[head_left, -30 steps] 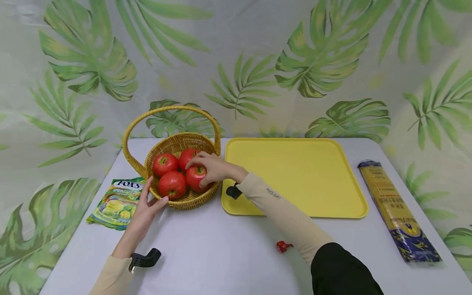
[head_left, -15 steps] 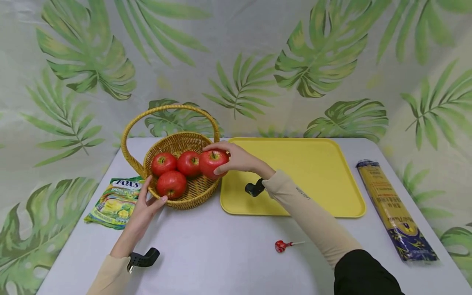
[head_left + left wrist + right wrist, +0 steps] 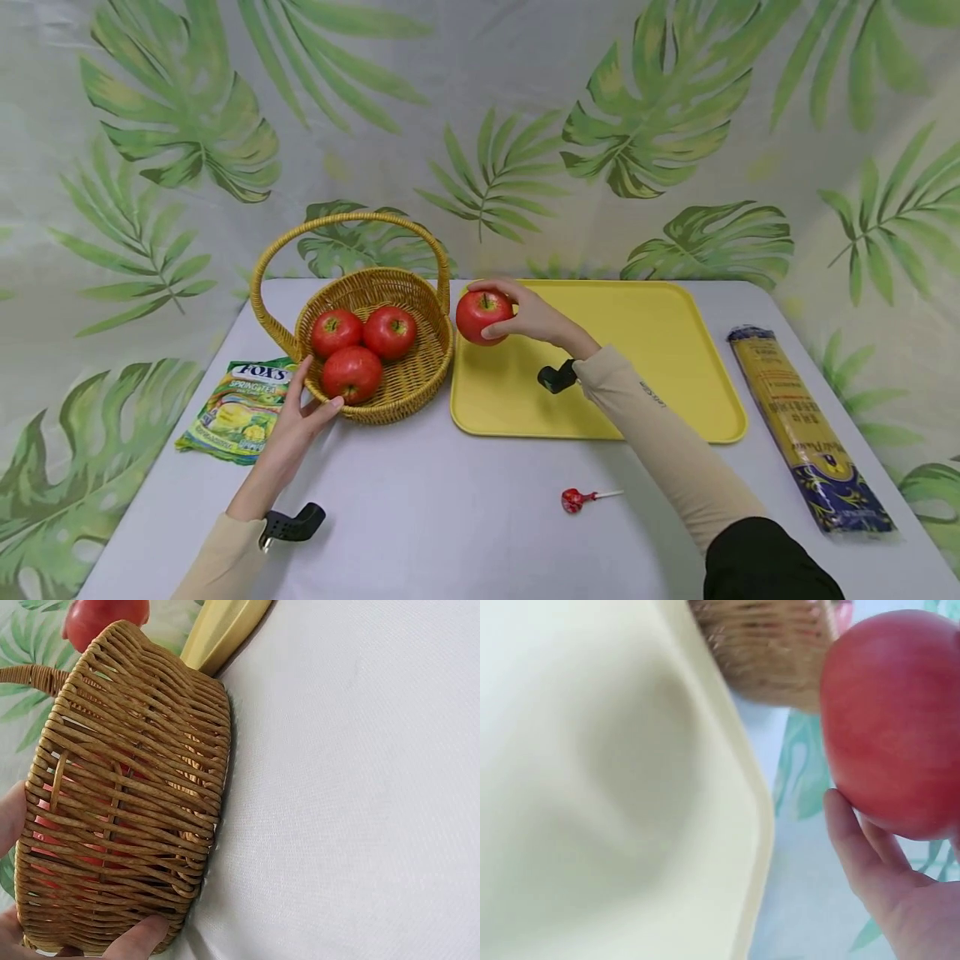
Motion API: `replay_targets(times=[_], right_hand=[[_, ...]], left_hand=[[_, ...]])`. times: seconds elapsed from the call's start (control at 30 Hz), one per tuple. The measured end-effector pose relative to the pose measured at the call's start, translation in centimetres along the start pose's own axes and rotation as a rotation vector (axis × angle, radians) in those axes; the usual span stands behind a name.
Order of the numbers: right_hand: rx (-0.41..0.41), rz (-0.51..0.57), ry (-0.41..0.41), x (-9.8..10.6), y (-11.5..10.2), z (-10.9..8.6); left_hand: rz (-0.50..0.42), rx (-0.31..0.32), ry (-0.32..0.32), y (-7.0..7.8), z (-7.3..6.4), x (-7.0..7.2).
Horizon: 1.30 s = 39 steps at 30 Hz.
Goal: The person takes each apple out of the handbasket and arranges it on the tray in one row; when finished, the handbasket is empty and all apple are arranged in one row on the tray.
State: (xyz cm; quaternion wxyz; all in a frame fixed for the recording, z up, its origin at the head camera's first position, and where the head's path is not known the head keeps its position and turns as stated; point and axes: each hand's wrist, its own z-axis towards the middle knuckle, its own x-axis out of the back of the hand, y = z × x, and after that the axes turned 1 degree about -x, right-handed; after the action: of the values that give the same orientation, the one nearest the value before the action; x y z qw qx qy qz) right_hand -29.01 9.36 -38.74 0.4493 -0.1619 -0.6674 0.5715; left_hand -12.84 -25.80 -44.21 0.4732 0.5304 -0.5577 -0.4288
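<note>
My right hand (image 3: 536,318) grips a red apple (image 3: 480,318) between fingers and thumb, above the left end of a yellow tray (image 3: 622,367). In the right wrist view the apple (image 3: 896,724) hangs clear of the tray's raised edge (image 3: 761,825). On the left, my left hand (image 3: 298,429) holds the near left rim of a wicker basket (image 3: 397,410) with a tall arched handle. Its thumb and fingertips press the woven wall (image 3: 135,795) in the left wrist view. Inside the basket lie three more red apples (image 3: 390,333).
A green-and-yellow Fox's candy bag (image 3: 236,412) lies left of the basket, partly behind the left hand. A red lollipop (image 3: 573,500) rests on the white table (image 3: 450,517) in front of the tray. At the right lies a long pasta packet (image 3: 810,433).
My right hand has lifted one apple out of the basket and carried it right, over the tray's left end. The left hand stays on the basket rim.
</note>
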Motion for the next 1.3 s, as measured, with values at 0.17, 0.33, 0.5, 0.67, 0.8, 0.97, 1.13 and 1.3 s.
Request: replay_targets(times=[0.17,0.33,0.5,0.67,0.8,0.97,1.13,1.3], right_hand=[[-0.010,0.007,0.053,0.2,1.4,0.1],[-0.048,-0.016,0.088,-0.3,3.1,0.3],[-0.067,-0.114,0.079,-1.1,4.8,0.5],[-0.029,-0.157,0.055,-1.7,5.7,0.5],[-0.011,-0.158,0.025,-1.8,6.1,0.5],[-0.082,-0.097,-0.022,-1.3,6.4,0.3],[-0.151,-0.027,-0.057,-0.9,6.5,0.2],[-0.055,0.013,0.081,-0.8,4.6,-0.3]], left_hand=[[-0.004,0.004,0.005,-0.1,0.1,0.1],[-0.009,0.005,0.011,-0.2,0.0,0.1],[-0.006,0.013,0.015,-0.2,0.0,0.1],[0.000,0.024,0.016,-0.2,-0.1,0.1],[-0.004,0.021,0.014,-0.1,0.0,0.0],[0.006,0.024,0.018,-0.2,0.1,0.0],[0.010,0.025,0.023,-0.2,0.2,0.0],[0.000,0.020,0.025,-0.2,0.2,0.0]])
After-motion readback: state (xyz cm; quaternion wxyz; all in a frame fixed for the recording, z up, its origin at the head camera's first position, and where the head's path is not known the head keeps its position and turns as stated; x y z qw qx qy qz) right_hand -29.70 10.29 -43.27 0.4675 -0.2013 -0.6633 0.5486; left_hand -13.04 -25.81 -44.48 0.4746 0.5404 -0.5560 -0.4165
